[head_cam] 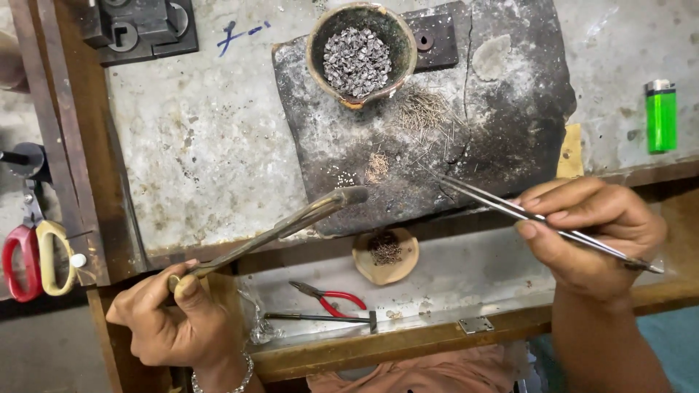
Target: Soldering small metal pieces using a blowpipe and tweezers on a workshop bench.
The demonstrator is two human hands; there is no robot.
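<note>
From the head camera, the left hand [171,320] at seven o'clock has its fingers wrapped around a brass blowpipe [280,229], whose tip points toward two o'clock over the charred block [510,124] on the bench [204,145]. The right hand [590,233] at four o'clock pinches steel tweezers [524,215] between thumb and fingers, tips aimed toward ten o'clock at the block's near edge. A clay bowl [360,51] of small metal pieces sits at twelve o'clock.
</note>
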